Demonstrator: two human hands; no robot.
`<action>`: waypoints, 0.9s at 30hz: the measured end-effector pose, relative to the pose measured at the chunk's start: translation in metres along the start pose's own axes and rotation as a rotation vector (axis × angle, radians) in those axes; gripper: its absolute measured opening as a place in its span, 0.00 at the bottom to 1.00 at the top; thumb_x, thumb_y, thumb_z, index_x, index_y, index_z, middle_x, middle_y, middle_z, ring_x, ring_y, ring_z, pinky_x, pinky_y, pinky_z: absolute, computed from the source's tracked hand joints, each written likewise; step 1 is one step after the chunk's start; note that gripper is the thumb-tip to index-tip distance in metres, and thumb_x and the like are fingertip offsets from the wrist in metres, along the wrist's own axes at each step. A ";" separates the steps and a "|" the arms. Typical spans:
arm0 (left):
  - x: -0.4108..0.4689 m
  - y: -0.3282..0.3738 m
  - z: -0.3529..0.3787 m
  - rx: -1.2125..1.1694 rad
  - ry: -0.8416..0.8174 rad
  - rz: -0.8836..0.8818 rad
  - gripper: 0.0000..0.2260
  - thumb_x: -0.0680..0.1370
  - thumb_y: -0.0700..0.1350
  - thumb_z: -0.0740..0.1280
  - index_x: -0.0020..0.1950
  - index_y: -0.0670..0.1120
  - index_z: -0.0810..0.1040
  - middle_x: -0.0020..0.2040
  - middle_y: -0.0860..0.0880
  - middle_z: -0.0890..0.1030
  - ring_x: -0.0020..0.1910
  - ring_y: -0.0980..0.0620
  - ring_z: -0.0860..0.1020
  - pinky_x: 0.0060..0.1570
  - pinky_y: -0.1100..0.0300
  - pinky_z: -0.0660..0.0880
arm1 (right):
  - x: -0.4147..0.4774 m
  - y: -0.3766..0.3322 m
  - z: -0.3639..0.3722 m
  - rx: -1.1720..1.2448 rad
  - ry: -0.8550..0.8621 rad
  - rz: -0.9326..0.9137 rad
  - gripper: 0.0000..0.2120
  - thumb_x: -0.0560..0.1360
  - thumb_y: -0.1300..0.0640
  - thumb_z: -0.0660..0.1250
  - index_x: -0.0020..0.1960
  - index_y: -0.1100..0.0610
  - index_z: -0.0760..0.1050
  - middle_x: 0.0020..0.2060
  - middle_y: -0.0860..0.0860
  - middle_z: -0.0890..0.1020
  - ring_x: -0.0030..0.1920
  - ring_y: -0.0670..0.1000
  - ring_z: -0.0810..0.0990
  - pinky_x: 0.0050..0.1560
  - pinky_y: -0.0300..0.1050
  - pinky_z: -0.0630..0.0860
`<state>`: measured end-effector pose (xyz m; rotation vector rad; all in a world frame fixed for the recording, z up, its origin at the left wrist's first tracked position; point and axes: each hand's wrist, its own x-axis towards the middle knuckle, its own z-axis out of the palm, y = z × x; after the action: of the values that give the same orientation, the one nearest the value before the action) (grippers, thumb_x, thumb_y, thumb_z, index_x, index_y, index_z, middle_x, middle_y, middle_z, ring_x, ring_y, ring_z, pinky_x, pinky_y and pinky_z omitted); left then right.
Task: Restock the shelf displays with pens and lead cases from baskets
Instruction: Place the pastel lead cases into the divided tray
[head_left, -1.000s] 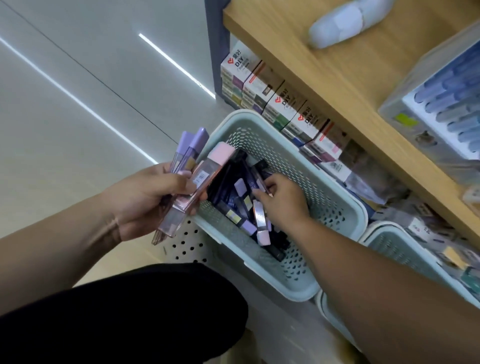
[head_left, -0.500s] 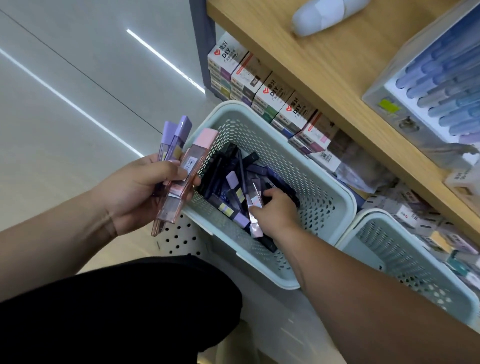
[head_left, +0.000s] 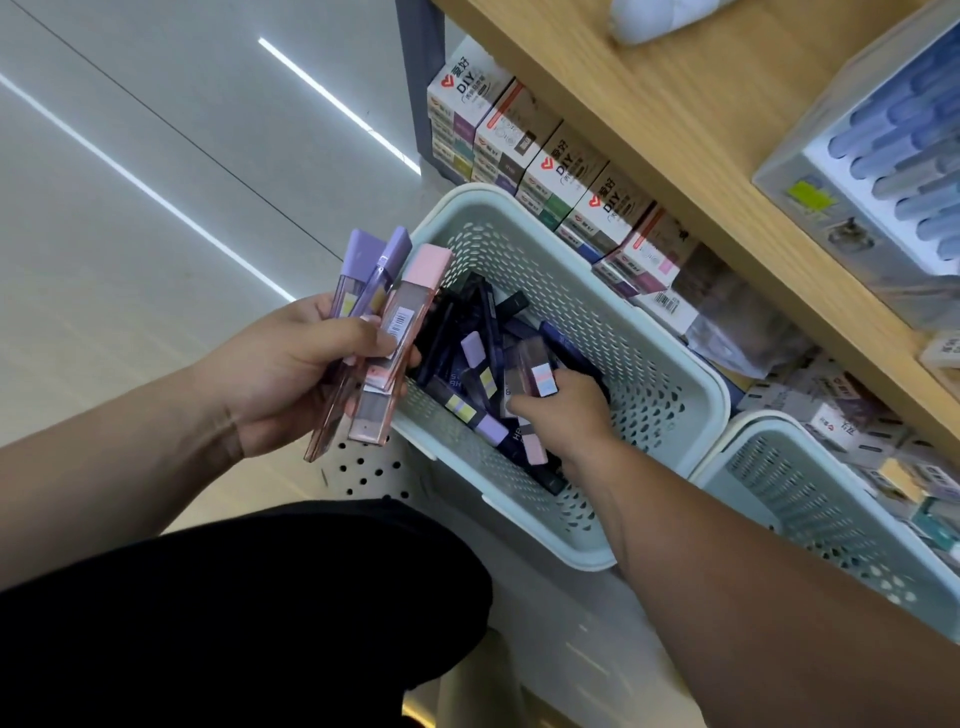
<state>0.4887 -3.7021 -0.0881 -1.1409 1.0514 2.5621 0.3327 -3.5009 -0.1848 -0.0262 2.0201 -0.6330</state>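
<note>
The left hand (head_left: 291, 374) grips a fan of lead cases (head_left: 400, 332) over the basket's (head_left: 613, 322) left rim. The right hand (head_left: 566, 415), inside the basket below the shelf (head_left: 675, 130) edge, seems to pinch a pastel-labelled case (head_left: 537, 374) on the pile.

Right hand: we've drawn our right hand (head_left: 566, 410) from the far part of the heap (head_left: 467, 358) toward the basket's (head_left: 597, 306) near side.
Lead case: our fingers now lift one lead case (head_left: 530, 364), striped end up; it lay flat before.
View: we've shifted, so the white object (head_left: 654, 21) on the shelf (head_left: 675, 130) is cut off at the top edge.
</note>
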 end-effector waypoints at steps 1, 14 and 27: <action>0.000 0.000 0.000 -0.014 -0.004 0.000 0.16 0.55 0.42 0.81 0.40 0.45 0.83 0.39 0.43 0.82 0.34 0.49 0.81 0.38 0.58 0.81 | -0.002 0.001 -0.002 0.090 -0.012 0.011 0.06 0.69 0.63 0.73 0.46 0.58 0.81 0.41 0.55 0.85 0.40 0.56 0.84 0.36 0.46 0.82; -0.001 0.001 -0.001 0.049 0.041 -0.007 0.12 0.60 0.43 0.76 0.42 0.45 0.83 0.40 0.42 0.83 0.35 0.45 0.76 0.38 0.52 0.70 | 0.006 -0.013 0.018 -0.037 -0.076 -0.114 0.09 0.71 0.56 0.78 0.40 0.52 0.78 0.35 0.48 0.80 0.37 0.51 0.79 0.41 0.47 0.80; 0.000 0.001 -0.002 0.047 0.036 0.006 0.10 0.61 0.44 0.74 0.42 0.47 0.85 0.40 0.43 0.84 0.34 0.48 0.78 0.37 0.57 0.75 | 0.003 -0.009 0.012 -0.166 -0.128 -0.086 0.09 0.67 0.59 0.75 0.42 0.54 0.77 0.35 0.48 0.80 0.36 0.51 0.79 0.38 0.42 0.75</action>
<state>0.4895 -3.7041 -0.0889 -1.1777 1.1189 2.5163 0.3387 -3.5149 -0.1878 -0.2476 1.9496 -0.5028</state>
